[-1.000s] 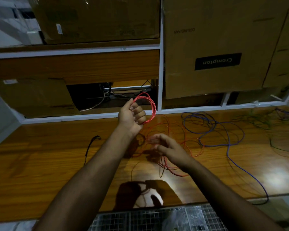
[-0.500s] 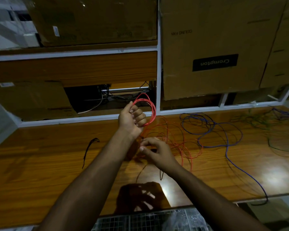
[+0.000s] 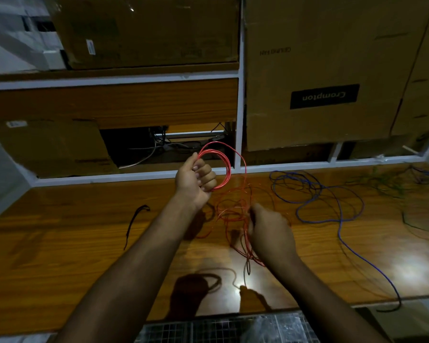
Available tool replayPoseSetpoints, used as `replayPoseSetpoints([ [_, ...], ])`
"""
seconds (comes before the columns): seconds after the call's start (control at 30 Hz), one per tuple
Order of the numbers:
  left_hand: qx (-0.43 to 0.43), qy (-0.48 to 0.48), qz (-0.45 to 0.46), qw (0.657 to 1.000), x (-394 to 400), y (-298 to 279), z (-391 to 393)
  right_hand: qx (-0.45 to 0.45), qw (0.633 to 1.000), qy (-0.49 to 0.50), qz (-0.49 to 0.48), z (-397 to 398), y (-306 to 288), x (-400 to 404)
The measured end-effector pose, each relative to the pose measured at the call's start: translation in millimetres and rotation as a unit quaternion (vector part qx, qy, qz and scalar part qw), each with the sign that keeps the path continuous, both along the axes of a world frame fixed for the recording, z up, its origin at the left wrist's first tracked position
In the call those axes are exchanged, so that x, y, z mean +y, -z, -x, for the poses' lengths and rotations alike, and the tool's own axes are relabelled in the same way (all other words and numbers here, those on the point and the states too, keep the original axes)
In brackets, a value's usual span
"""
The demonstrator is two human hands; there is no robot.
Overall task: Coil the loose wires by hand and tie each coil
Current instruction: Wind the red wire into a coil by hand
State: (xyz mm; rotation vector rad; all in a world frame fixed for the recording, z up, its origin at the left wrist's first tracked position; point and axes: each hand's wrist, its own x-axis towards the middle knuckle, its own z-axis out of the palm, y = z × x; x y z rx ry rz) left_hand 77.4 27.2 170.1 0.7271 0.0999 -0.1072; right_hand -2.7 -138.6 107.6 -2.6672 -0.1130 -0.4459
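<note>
My left hand point(image 3: 196, 179) grips a small coil of red wire point(image 3: 224, 164), raised above the wooden table point(image 3: 72, 243). A loose strand runs from the coil down to my right hand point(image 3: 270, 231), which holds the red wire low over the table. Below both hands the rest of the red wire lies in a loose tangle point(image 3: 233, 214). A loose blue wire point(image 3: 332, 206) sprawls to the right, and a green wire point(image 3: 386, 184) lies at the far right.
A short black tie point(image 3: 134, 221) lies on the table to the left. Cardboard boxes point(image 3: 332, 70) fill the white-framed shelves behind the table. A wire mesh surface point(image 3: 208, 328) shows below the table's front edge.
My right hand has moved right and down along the red wire, drawing a new larger loop out from the coil. My left hand has kept its grip on the coil.
</note>
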Motion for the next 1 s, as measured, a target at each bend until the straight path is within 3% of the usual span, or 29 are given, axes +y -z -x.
replayPoseSetpoints([
  [0.1,0.001,0.0,-0.009,1.0,-1.4,1.3,-0.7,0.064,0.99,-0.044,0.117,25.5,-35.1,9.3],
  [0.23,0.004,0.007,-0.014,1.0,-7.0,2.4,0.9,0.096,0.98,-0.083,0.151,42.1,-56.8,18.7],
  [0.43,0.015,-0.009,-0.062,0.998,-12.8,3.2,3.1,-0.015,0.992,-0.112,-0.048,16.6,-61.0,14.5],
  [0.5,0.013,-0.001,-0.049,0.999,-12.7,3.3,2.6,-0.109,0.976,-0.093,-0.163,9.6,-64.9,9.9],
  [0.57,0.014,0.002,-0.042,0.999,-12.6,4.2,4.0,-0.218,0.951,-0.041,-0.216,4.1,-66.5,4.6],
  [0.7,0.017,0.003,-0.044,0.999,-11.3,9.1,6.6,-0.273,0.919,0.016,-0.284,-9.2,-60.0,-9.4],
  [0.87,0.014,0.009,-0.034,0.999,-8.9,9.4,7.7,-0.254,0.944,0.101,-0.186,-17.9,-46.9,-21.7],
  [1.0,0.008,0.005,-0.035,0.999,-7.8,9.0,6.5,-0.113,0.986,0.119,-0.031,-4.7,-41.4,-15.7],
])
